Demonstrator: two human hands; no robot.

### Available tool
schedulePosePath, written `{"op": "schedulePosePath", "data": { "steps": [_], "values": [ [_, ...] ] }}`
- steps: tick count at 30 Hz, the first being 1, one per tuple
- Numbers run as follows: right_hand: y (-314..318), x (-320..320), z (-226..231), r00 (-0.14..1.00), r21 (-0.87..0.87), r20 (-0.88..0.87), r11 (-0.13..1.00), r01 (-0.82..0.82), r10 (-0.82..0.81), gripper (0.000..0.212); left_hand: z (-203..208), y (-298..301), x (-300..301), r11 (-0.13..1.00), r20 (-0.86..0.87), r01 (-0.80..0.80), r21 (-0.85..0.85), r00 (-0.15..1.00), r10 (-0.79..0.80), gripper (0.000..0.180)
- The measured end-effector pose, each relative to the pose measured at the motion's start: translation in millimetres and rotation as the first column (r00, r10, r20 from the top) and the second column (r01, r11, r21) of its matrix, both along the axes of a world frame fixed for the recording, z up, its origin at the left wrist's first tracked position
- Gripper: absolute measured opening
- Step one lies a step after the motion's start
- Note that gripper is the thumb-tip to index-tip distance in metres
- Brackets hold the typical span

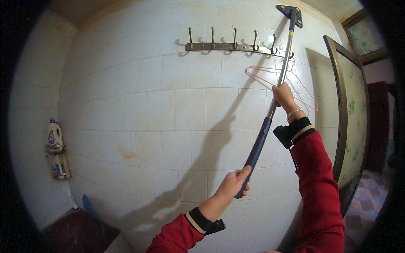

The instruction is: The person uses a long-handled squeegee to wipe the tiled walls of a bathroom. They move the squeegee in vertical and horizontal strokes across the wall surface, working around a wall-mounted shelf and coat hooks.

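A long-handled mop point(257, 151) slants up across the tiled wall, with a dark foam grip at its lower end and a bare metal pole above. My left hand point(234, 184) is wrapped round the bottom of the foam grip. Higher up, my right hand point(284, 95) is closed round the metal pole. The mop's dark triangular head point(290, 15) is at the wall high on the right, above the hook rail. Behind the pole, a pink wire hanger point(310, 94) hangs from the rail's right end, partly hidden by my right hand.
A metal hook rail point(228, 46) with several hooks is fixed to the white tiled wall point(190, 109). A framed glass door point(352, 101) stands open at the right. At the left corner, a shelf rack point(59, 164) holds a detergent bottle point(55, 137) and brushes. A dark red surface point(76, 232) lies below.
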State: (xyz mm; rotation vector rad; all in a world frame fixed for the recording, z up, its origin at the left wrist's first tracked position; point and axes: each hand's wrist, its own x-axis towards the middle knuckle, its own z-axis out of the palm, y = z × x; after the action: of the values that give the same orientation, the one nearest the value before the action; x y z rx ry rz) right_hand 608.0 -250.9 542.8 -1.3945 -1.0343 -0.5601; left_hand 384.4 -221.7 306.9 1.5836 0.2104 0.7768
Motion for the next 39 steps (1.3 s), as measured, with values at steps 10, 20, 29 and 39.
{"op": "schedulePosePath", "data": {
  "steps": [10,20,29,39],
  "values": [
    [68,-98,20,0.961,-0.084,0.273,0.994,0.071,-0.046,0.033,-19,28,-61,0.976,0.166,-0.172,-0.135,0.967,0.193,0.04],
    [90,-226,-57,0.855,-0.251,0.505,0.968,0.015,0.118,0.03,-112,-4,-74,0.911,0.3,0.055,-0.409,0.951,0.077,0.035],
    [66,-209,-65,0.854,-0.28,0.519,0.947,0.156,0.013,0.032,-118,-11,-59,0.934,0.21,0.14,-0.329,0.975,-0.072,0.034],
    [0,-91,5,0.868,-0.113,0.486,0.978,0.177,-0.1,0.028,-42,-58,-10,0.991,0.087,0.088,-0.103,0.993,-0.079,0.042]
  ]
}}
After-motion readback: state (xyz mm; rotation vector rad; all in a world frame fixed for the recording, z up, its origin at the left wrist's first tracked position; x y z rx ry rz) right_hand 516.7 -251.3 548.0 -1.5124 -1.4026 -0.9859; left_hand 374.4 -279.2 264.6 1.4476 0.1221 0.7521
